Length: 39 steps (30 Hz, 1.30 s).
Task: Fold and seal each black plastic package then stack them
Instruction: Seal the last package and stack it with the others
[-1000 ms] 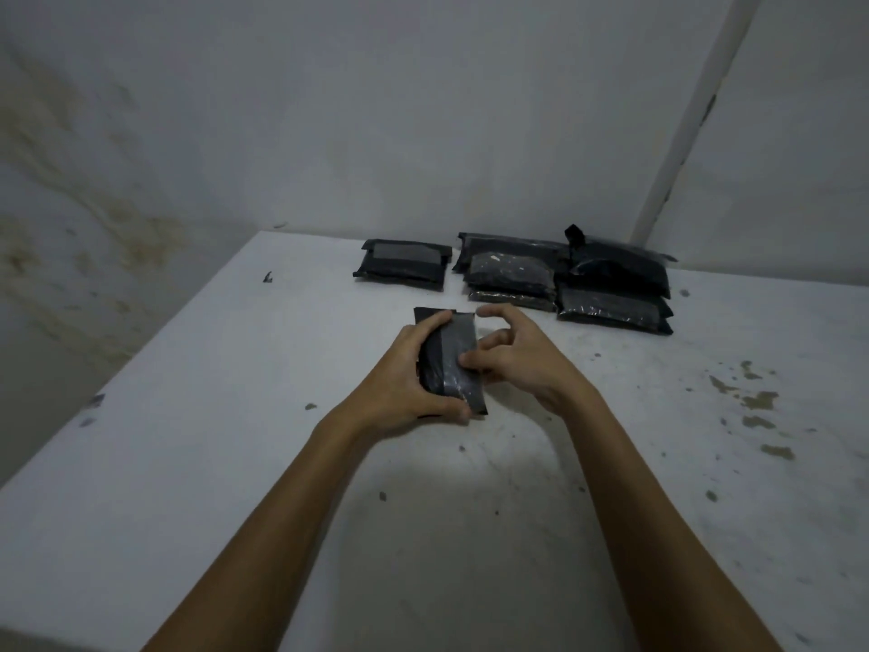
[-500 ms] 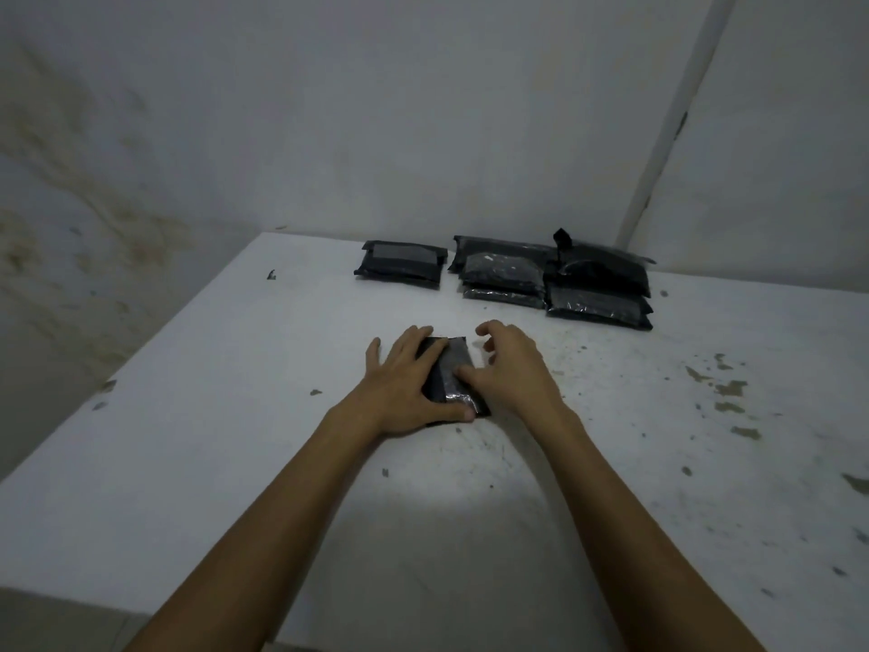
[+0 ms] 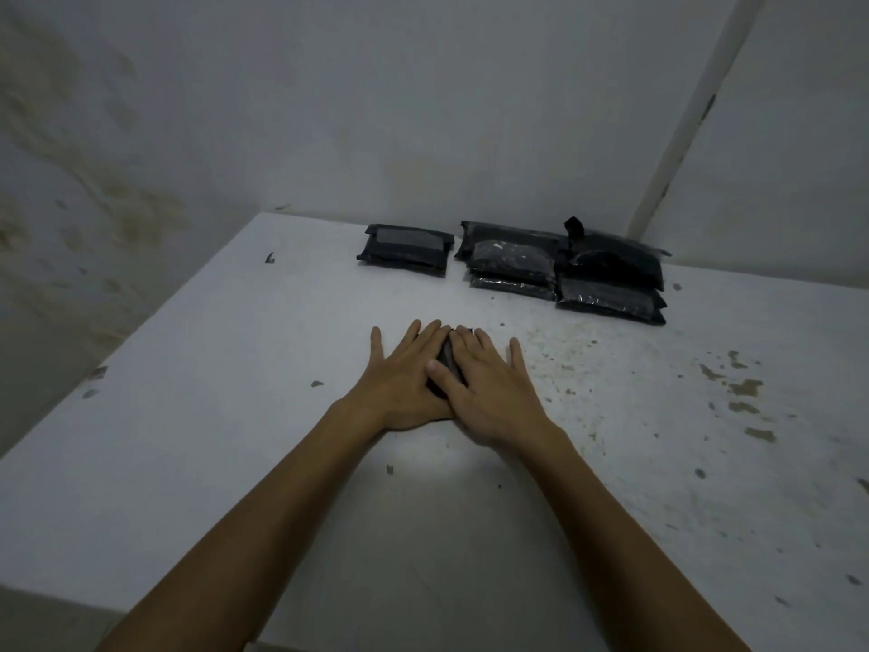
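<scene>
- Left hand (image 3: 404,376): laid flat, fingers straight and spread, pressing down on the package beneath it; nothing gripped.
- Right hand (image 3: 489,388): likewise flat, fingers extended, pressing the same package; its thumb overlaps the left hand's edge.
- Package in work (image 3: 446,357): black plastic, on the bench (image 3: 211,440) near its middle, almost wholly hidden under both hands; only a dark sliver shows between them. Whether its fold is sealed cannot be told.
- Folded package (image 3: 406,249): lies alone at the far edge of the bench, compact, with a pale strip across its top; judged finished and the likely start of the stack.
- Remaining packages (image 3: 564,270): a heap of several, just right of the folded one, overlapping, some with glossy fronts and one loose flap sticking up; judged not yet folded.
- Progress, as a judgement: early. One item appears done, one is being pressed shut, the heap is untouched; stacking has barely begun.
</scene>
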Available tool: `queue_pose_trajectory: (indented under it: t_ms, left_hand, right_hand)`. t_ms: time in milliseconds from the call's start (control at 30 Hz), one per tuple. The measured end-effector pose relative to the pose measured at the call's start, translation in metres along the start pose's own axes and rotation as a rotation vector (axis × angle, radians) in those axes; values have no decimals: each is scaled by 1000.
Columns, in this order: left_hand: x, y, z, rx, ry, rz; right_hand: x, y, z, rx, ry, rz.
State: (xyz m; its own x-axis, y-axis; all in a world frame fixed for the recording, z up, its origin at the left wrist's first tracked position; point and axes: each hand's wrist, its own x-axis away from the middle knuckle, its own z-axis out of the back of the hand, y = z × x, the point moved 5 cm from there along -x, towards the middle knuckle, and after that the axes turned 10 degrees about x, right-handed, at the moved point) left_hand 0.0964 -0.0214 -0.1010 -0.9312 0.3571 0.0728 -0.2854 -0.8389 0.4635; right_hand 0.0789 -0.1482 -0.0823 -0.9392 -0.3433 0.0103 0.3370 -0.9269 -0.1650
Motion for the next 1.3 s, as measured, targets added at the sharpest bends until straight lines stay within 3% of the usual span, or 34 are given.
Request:
queue_pose_trajectory:
  t_ms: [467,867,1033,1200,1300]
  left_hand:
    - [-5,-4,-3,26,12,11]
    - [8,-7,29,155,-125,-27]
    - [6,-10,61,52,-163,-8]
    - [5,-6,69,-98,-183,5]
    - [9,0,68,-60,-32,-27]
  right_hand:
    - [-18,25,-5,-43,-67,-115]
    - [-11,33,5,-74,-158,-157]
    - [-7,33,18,-236,121,-20]
    - [-6,30,7,-184,111,127]
    - [-3,32,0,-131,189,110]
